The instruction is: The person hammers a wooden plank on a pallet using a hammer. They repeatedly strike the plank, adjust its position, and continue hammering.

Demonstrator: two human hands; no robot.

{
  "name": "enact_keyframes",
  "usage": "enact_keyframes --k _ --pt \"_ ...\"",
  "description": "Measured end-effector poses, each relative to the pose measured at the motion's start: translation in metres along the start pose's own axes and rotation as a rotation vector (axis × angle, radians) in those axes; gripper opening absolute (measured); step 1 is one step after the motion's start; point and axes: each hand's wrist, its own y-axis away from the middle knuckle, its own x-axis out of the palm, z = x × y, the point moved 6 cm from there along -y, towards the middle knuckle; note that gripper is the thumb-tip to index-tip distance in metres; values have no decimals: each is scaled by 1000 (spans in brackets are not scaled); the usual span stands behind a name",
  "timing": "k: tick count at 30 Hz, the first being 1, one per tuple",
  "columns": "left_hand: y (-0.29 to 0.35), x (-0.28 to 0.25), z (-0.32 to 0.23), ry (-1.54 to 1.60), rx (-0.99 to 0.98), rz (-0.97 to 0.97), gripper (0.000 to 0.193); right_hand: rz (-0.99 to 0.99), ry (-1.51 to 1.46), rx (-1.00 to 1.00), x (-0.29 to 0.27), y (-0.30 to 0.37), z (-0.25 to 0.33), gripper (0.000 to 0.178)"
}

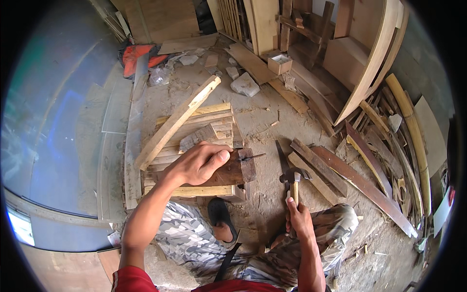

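My left hand [202, 163] is closed over a dark wooden block [228, 170], its fingers curled toward the far edge and partly hidden. A thin dark rod, like a nail [255, 155], sticks out to the right near the block's end. Beneath the block is a low slatted wooden stand [204, 191]. Behind my knuckles lies a rough lighter chunk of wood [199, 136], and a long pale wooden bar [177, 121] slants across the stand's left side. At the right, my right hand [299, 219] grips a claw hammer [294, 176] by the handle, head up, apart from the block.
Loose planks [321, 168] and a long reddish board [369, 190] lie on the floor at right, beside a heap of scrap wood [389, 151]. Stones [244, 85] and a small box [279, 63] sit farther off. A bluish panel [53, 121] stands at left.
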Motion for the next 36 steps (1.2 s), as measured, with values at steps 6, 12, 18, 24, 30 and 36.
enact_keyframes --k 6,12,18,24,30,36 --pt "7 2 3 108 -106 103 72 -4 -29 -12 0 -4 -9 50" --pt "5 -8 12 221 -255 97 69 10 -58 -30 2 -7 -11 51" --pt "-2 -21 34 443 -413 87 82 1 -2 -49 4 -5 -6 52" --pt "-15 -28 5 1227 -400 255 67 4 52 -72 8 -13 -12 55" --pt "-22 -37 -1 1335 -63 304 48 17 75 -74 9 -17 -18 56" --pt "-7 -26 -14 1538 156 367 36 31 19 -55 13 -16 -18 54"
